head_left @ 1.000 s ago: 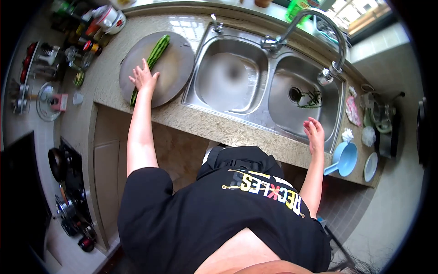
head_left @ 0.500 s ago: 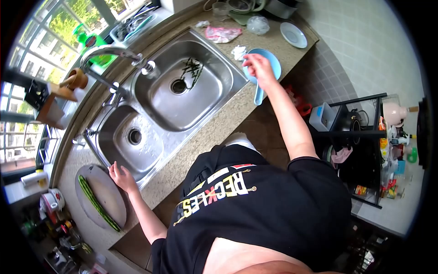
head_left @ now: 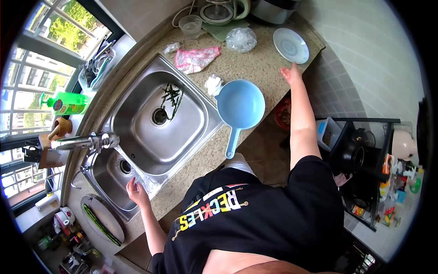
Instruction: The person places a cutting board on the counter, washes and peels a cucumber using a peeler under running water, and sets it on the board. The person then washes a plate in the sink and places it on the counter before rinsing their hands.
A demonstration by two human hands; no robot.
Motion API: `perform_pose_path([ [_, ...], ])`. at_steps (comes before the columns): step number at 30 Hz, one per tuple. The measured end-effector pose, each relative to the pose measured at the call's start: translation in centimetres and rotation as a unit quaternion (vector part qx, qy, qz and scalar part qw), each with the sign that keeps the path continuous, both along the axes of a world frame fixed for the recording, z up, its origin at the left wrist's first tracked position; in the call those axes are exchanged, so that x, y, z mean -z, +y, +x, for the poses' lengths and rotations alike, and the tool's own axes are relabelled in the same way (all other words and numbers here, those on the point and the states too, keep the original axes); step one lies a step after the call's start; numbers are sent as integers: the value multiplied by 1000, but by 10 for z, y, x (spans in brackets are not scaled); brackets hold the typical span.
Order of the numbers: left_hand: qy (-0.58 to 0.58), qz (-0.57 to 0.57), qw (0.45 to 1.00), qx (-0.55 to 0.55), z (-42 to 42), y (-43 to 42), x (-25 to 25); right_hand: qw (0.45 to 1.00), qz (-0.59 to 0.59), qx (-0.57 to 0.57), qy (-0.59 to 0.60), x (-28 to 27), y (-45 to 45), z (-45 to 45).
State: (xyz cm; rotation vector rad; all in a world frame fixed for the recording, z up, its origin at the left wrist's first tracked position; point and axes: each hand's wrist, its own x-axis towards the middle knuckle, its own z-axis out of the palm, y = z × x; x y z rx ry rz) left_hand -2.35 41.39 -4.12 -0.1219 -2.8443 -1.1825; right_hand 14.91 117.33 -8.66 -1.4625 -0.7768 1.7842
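My right hand (head_left: 293, 76) is stretched out to the counter's right edge, its fingers apart and their tips at the near rim of a white plate (head_left: 288, 42). I cannot tell if they touch it. Over the near edge of the small sink basin (head_left: 107, 182), my left hand (head_left: 138, 192) hangs with loosely bent fingers and nothing in it. A light-blue ladle-like water scoop (head_left: 241, 104) lies on the counter between the large basin and my right arm. Thin dark-green peel strips (head_left: 171, 100) lie by the drain of the large basin (head_left: 150, 144).
A ridged green cucumber-like vegetable (head_left: 100, 223) lies on a round board (head_left: 91, 201) left of the sink. The faucet (head_left: 86, 141) reaches over the divider. Beyond the scoop are crumpled tissue (head_left: 213, 85), a pink-and-white cloth (head_left: 196, 59) and a clear plastic bag (head_left: 241, 39).
My right hand has moved away from the blue scoop to the white plate. My left hand has shifted from beside the board to above the small basin's edge. The view has turned and moved.
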Motion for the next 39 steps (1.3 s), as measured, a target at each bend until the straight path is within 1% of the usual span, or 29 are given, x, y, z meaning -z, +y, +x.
perform_pose_path([
  [1, -17, -3, 999, 29, 0, 7, -3, 999, -4, 23, 23, 2, 12, -3],
  [2, -34, -6, 998, 58, 1, 14, -7, 999, -11, 22, 23, 5, 21, -6],
  [4, -35, 2, 997, 67, 2, 31, -13, 988, -54, 65, 131, 8, 38, -10],
  [6, -60, 11, 994, 86, 0, 42, -17, 989, -46, 72, 124, 11, 43, -15],
  [8, -65, -1, 994, 90, -3, 51, -19, 994, 46, 65, 76, 11, 40, -16],
  [9, -69, -16, 992, 102, -5, 55, -21, 994, 45, 68, 76, 8, 35, -14],
  [11, -77, -28, 990, 119, -9, 56, -21, 990, 133, 32, 35, -2, 12, -6],
  [12, -76, -28, 990, 119, -11, 54, -20, 990, 133, 32, 36, -17, -5, -4],
  [14, -24, -85, 984, 154, -15, 48, -18, 978, 206, 9, -4, -57, -43, 4],
  [15, -25, -85, 984, 154, -17, 45, -16, 978, 206, 9, -5, -70, -55, 10],
  [17, 1, -90, 986, 137, -22, 41, -15, 962, 259, -84, -23, -94, -80, 18],
  [18, -8, -115, 983, 140, -27, 39, -17, 955, 273, -111, -21, -109, -94, 17],
  [20, 16, -142, 979, 143, -36, 38, -21, 945, 277, -172, -13, -149, -132, 9],
  [21, 48, -166, 973, 152, -43, 34, -18, 944, 278, -175, -11, -163, -151, 4],
  [23, 43, -119, 981, 148, -55, 35, -26, 927, 265, -261, -43, -182, -188, -7],
  [25, 108, -140, 971, 164, -75, 23, -21, 922, 247, -299, -23, -192, -224, -18],
  [27, 113, -176, 968, 137, -92, 17, -27, 914, 213, -346, 14, -194, -262, -34],
  [30, 143, -191, 964, 121, -123, -3, -27, 885, 176, -430, 18, -186, -314, -56],
  [32, 167, -239, 953, 79, -147, -18, -20, 883, 138, -448, -16, -185, -356, -74],
  [34, 202, -266, 940, 64, -166, -27, -26, 866, 115, -485, -33, -163, -382, -85],
  [36, 203, -276, 939, 42, -183, -30, -32, 857, 131, -498, -28, -153, -415, -97],
  [37, 204, -286, 935, 54, -194, -33, -32, 853, 134, -504, -22, -143, -427, -102],
  [38, 198, -328, 922, 57, -202, -33, -31, 850, 129, -510, -34, -136, -438, -107],
  [39, 150, -396, 903, 71, -208, -31, -37, 847, 118, -517, -33, -128, -447, -112],
])
